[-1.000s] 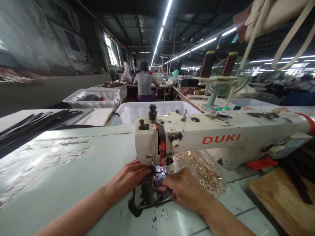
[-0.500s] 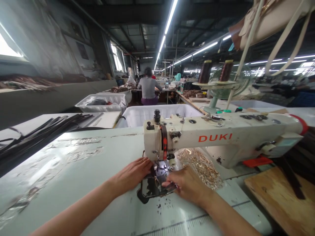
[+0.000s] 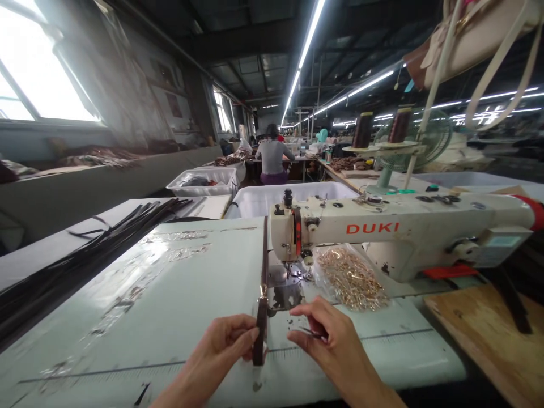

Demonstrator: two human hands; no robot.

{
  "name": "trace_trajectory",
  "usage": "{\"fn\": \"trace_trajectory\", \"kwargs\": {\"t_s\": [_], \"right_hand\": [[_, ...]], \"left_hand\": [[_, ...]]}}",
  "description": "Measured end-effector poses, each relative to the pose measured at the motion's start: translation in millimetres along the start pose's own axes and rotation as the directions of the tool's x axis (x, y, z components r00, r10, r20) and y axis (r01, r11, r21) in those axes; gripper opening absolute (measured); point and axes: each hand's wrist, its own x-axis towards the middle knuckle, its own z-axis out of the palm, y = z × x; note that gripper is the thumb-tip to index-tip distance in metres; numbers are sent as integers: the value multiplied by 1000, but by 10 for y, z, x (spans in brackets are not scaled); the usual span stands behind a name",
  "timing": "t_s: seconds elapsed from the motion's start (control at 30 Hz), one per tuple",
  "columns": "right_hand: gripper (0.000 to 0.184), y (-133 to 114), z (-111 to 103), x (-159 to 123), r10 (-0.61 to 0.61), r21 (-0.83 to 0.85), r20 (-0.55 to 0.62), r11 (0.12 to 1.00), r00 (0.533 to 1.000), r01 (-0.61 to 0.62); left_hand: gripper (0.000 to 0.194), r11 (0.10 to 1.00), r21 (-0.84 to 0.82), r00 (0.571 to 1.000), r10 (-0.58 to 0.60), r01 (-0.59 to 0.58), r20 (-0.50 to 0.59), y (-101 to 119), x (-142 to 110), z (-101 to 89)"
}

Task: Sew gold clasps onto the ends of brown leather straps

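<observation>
My left hand (image 3: 223,343) pinches the near end of a narrow dark strap (image 3: 264,272) that runs from my fingers back across the pale green table (image 3: 178,294) past the left of the sewing machine head. A small metal ring sits on the strap near my fingers. My right hand (image 3: 329,340) is closed on a small thin metal tool, too small to name, just right of the strap's end. The white DUKI sewing machine (image 3: 395,229) stands behind both hands, its needle area above a dark plate (image 3: 284,294).
A clear bag of gold metal hardware (image 3: 351,277) lies under the machine arm. Black straps (image 3: 85,255) are piled at the left. White bins (image 3: 255,201) stand behind the table, a wooden board (image 3: 488,334) at the right. A person sits far ahead, back turned.
Both hands have pulled back from the needle area toward me. The strap now lies drawn out from under the machine head, held up in my left hand. The camera view shifted left.
</observation>
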Motion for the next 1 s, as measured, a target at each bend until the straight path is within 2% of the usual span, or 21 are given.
{"fn": "trace_trajectory", "kwargs": {"t_s": [0.07,0.17,0.23,0.33,0.4,0.6,0.77,0.87,1.0], "right_hand": [[39,-83,73,-26,-38,39,-13,998,999,38],[53,-150,149,-91,-82,2,-45,997,996,82],[50,-154,179,-156,-103,-77,-45,992,994,99],[33,-143,218,-238,-147,-127,-20,982,989,143],[26,-158,254,-256,-164,-77,-14,984,986,162],[22,-300,300,-210,-134,172,33,977,990,127],[32,-274,205,-269,16,370,69,928,997,-40],[30,-251,216,-268,85,370,84,923,993,-110],[29,-296,305,-232,43,336,162,937,986,-96]], "left_hand": [[42,968,-245,998,-57,62,27,44,-109,118],[44,934,-350,997,-72,67,-2,64,-252,246],[43,926,-375,997,-71,50,-41,84,-340,299],[43,906,-423,995,-71,33,-75,122,-442,346],[43,894,-447,995,-66,26,-75,128,-484,368],[41,911,-413,996,-32,-3,-78,100,-551,404],[43,888,-460,999,-17,-9,-51,102,-597,405],[43,878,-478,999,-10,-11,-42,72,-611,418],[45,882,-472,999,-16,-4,-39,19,-628,430]]}}
